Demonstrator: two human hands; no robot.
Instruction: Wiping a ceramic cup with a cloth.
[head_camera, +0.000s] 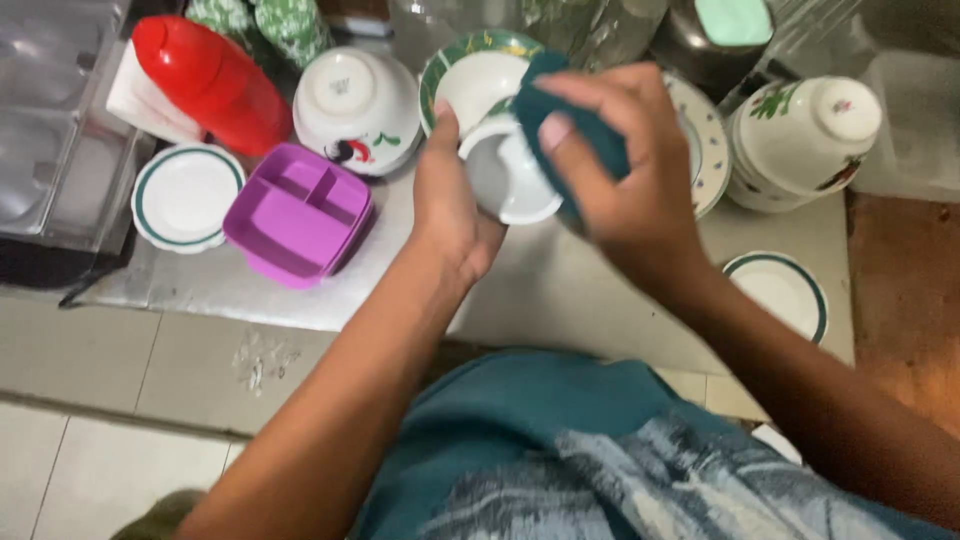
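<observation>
My left hand (447, 205) grips a small white bowl (505, 175) by its left rim, tilted towards me over the metal counter (560, 290). My right hand (625, 170) presses a dark teal cloth (585, 125) against the bowl's right side and rim. Both forearms reach up from the bottom of the view, above my teal shirt.
Behind the bowl lies a green-rimmed plate (470, 70). Left of it are an upturned white bowl (358, 105), a purple divided tray (298, 213), a red bottle (212, 82) and a small green-rimmed saucer (186, 195). At right stand stacked upturned bowls (805, 140) and another saucer (780, 290).
</observation>
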